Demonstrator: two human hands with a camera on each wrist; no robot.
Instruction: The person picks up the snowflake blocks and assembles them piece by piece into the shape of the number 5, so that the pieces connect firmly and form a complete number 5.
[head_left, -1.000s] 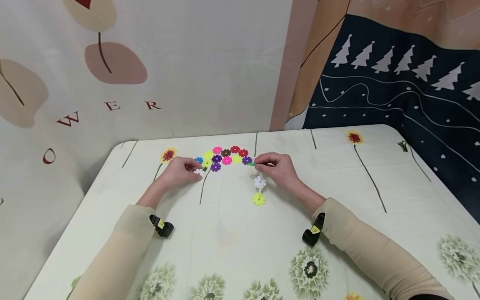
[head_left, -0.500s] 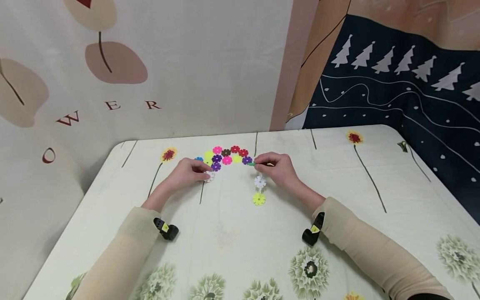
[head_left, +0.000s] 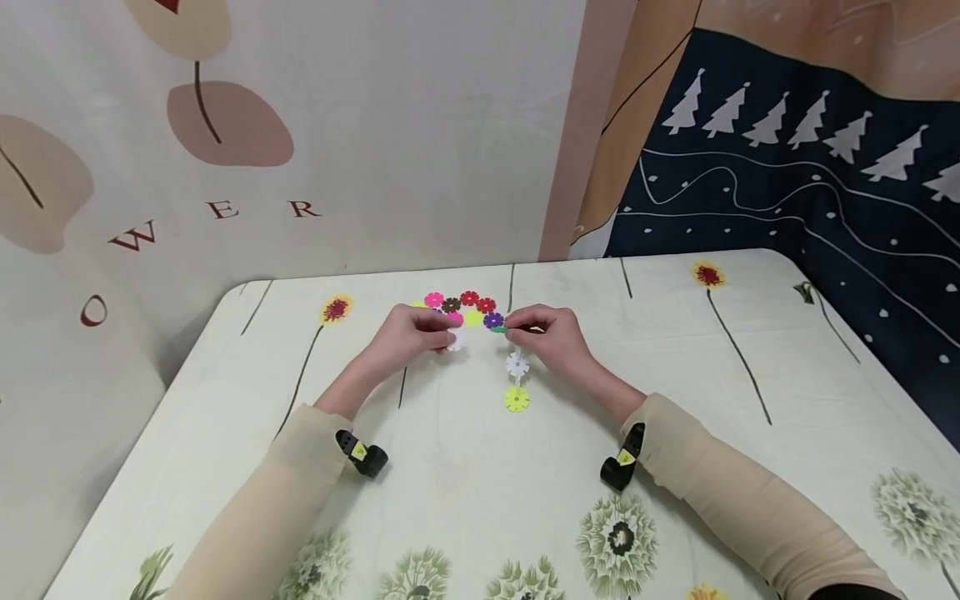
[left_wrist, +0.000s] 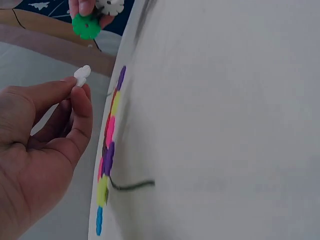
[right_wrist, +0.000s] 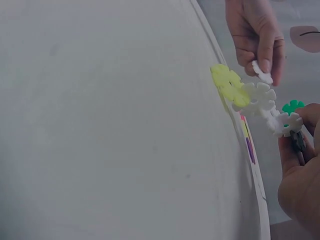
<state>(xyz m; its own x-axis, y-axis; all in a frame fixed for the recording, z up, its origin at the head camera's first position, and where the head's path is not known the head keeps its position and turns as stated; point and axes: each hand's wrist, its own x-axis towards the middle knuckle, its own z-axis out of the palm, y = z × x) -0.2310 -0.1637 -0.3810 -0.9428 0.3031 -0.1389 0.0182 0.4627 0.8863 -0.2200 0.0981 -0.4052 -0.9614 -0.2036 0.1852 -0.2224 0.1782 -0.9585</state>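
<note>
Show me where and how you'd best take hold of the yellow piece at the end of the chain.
I'd probably pinch the yellow piece flat between thumb and finger at its free outer rim, coming from the near side: it is a thin, notched disc, and its opposite edge joins a white piece, toward the right hand.

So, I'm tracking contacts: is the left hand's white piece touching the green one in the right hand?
Apart: the left wrist view shows wall cloth in a gap between the white piece and the green piece.
</note>
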